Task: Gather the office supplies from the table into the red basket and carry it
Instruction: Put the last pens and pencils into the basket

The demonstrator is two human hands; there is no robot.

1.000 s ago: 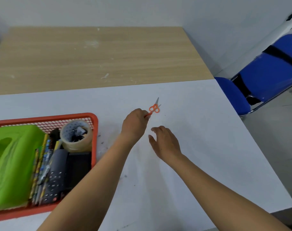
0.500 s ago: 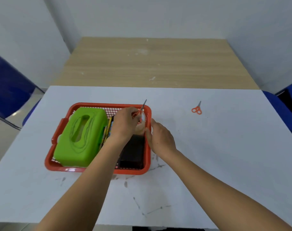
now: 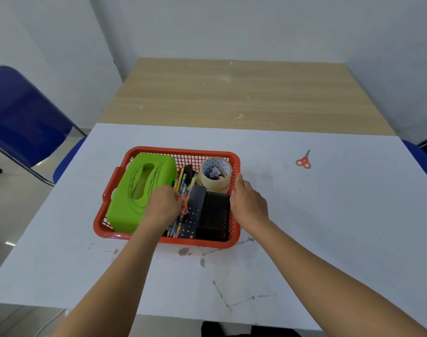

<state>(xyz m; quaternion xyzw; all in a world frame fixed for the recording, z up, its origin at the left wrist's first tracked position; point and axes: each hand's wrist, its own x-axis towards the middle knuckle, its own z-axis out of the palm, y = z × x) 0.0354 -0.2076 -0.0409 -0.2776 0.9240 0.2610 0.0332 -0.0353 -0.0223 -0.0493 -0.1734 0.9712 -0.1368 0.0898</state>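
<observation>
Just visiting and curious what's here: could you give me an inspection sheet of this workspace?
Surface: white table, stained near the front; wooden table behind.
Job's things: basket holds green box, pencils, tape roll, black holder; second scissors lie on the table to its right.
Clutter: nothing seen.
Hands: left hand pinches orange scissors over the basket; right hand rests against its right rim.
Cables: nothing seen.
Surroundings: blue chair at left, white walls.

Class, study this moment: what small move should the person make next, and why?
Probably release the held scissors into the red basket. The left hand pinches them low over the pens, inside the rim, while the right hand rests against the basket's right wall. A second scissors lies out on the white table, needing a free hand.
</observation>
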